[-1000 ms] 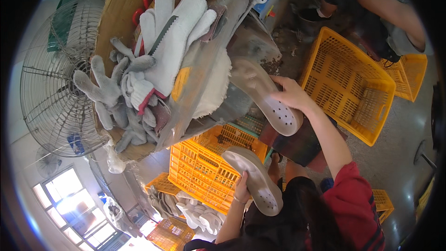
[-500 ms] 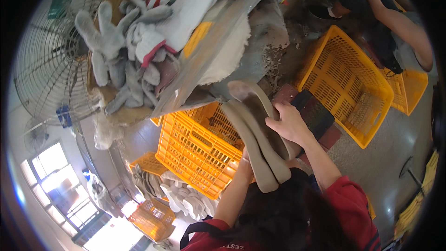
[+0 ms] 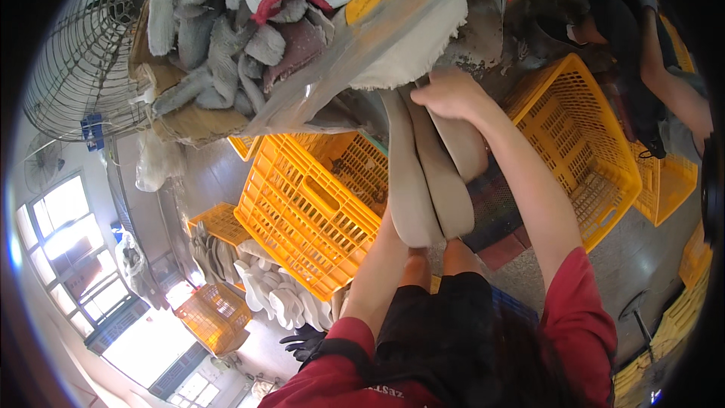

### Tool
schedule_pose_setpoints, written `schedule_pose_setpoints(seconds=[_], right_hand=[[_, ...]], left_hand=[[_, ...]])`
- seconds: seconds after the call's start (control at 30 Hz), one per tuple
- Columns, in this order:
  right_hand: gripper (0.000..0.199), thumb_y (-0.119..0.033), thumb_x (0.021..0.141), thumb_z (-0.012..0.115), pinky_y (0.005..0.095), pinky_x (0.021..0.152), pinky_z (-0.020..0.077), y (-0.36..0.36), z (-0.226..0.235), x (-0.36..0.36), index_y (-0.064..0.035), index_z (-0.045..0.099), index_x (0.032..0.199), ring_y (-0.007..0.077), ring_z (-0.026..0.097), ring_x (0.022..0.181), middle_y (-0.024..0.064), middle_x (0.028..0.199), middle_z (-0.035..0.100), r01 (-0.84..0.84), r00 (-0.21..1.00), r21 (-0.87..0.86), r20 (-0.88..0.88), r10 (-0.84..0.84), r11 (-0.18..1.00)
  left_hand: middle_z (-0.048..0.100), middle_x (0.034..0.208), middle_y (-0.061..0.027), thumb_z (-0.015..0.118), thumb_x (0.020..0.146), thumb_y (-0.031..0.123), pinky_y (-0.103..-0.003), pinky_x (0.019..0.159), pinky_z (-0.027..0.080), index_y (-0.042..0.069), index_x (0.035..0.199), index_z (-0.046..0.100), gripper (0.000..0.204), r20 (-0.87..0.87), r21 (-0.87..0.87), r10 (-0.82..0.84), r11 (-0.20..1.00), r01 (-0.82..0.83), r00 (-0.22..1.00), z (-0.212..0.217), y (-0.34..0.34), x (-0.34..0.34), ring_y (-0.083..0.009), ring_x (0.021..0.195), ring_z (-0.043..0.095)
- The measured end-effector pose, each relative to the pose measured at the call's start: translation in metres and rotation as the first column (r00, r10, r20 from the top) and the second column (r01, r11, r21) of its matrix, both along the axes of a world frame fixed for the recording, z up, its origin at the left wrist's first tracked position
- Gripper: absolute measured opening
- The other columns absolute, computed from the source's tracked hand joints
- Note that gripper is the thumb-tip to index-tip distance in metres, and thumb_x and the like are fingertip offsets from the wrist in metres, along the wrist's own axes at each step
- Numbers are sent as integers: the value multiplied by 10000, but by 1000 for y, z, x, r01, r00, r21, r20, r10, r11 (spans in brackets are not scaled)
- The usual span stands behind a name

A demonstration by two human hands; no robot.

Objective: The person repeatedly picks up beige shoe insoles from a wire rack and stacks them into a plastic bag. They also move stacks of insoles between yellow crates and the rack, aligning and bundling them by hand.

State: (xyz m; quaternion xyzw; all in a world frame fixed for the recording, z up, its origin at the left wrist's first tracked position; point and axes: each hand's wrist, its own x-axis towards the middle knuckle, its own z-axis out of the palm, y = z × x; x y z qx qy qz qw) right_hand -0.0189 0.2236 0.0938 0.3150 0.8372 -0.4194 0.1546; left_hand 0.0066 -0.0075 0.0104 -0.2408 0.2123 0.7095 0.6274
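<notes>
Long beige-grey shoe soles, side by side, are held up in front of me; I see a left sole [image 3: 411, 181], a middle one [image 3: 444, 174] and a shorter-looking right one [image 3: 462, 140]. My right hand [image 3: 451, 96] is closed over the upper end of the right sole, its fingers bent. From below, my left forearm [image 3: 374, 276] runs behind the soles, which hide the left hand's fingers; the soles appear to rest in its grip. The upper ends of the soles lie close under a ragged white cloth edge [image 3: 419, 49].
A yellow crate [image 3: 310, 208] stands left of the soles, another crate [image 3: 581, 143] to the right. Grey work gloves [image 3: 219, 53] are heaped above, beside a wire fan guard [image 3: 83, 53]. White soles [image 3: 279, 291] are piled lower left. A person's arm [image 3: 668, 83] shows far right.
The soles have swung more upright and closer together. My right hand has moved up and inward to their upper ends. The view has shifted, showing my knees.
</notes>
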Motion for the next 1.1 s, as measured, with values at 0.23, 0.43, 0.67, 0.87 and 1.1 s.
schedule_pose_setpoints(seconds=[0.23, 0.43, 0.67, 0.87, 1.1], right_hand=[[484, -373, 821, 538, 463, 828, 497, -10, 19, 23, 90, 669, 876, 426, 622, 941, 294, 992, 647, -164, 979, 54, -114, 169, 985], [487, -374, 792, 568, 468, 789, 494, -12, 17, 30, 105, 651, 814, 437, 630, 875, 308, 872, 644, 127, 962, -57, -237, -137, 990], [395, -287, 774, 606, 455, 753, 480, -38, 49, 44, 103, 623, 834, 430, 631, 818, 298, 818, 626, 238, 966, -33, -96, -240, 971], [395, -313, 817, 591, 484, 805, 511, -35, 23, 30, 75, 664, 837, 425, 644, 865, 286, 863, 655, 77, 984, 74, -165, -64, 994], [419, -185, 796, 644, 464, 772, 487, -110, -6, 126, 49, 565, 1134, 381, 590, 865, 225, 932, 624, 338, 805, 30, -527, -272, 941]], left_hand=[[630, 1200, -112, 577, 963, 266, -378, 911, 534, 56, 1294, 544, 393, 0, 1, 19, 1000, -19, 1000, 10, 5, -8, -233, 1068, 621], [628, 1207, -114, 577, 962, 265, -380, 917, 532, 55, 1299, 543, 398, 12, 15, 50, 999, -51, 999, 18, 11, -19, -234, 1073, 620], [626, 1214, -117, 577, 961, 264, -381, 923, 530, 54, 1304, 541, 404, 49, 26, 32, 999, -33, 998, 26, 21, -27, -235, 1080, 619], [624, 1221, -119, 578, 961, 264, -382, 929, 528, 54, 1309, 539, 409, 40, 18, -8, 1000, 7, 999, 25, 25, -32, -235, 1086, 618], [613, 1258, -112, 607, 933, 296, -366, 982, 495, 43, 1324, 538, 471, -143, -17, -205, 979, 205, 968, 3, -1, -19, -216, 1123, 606]])
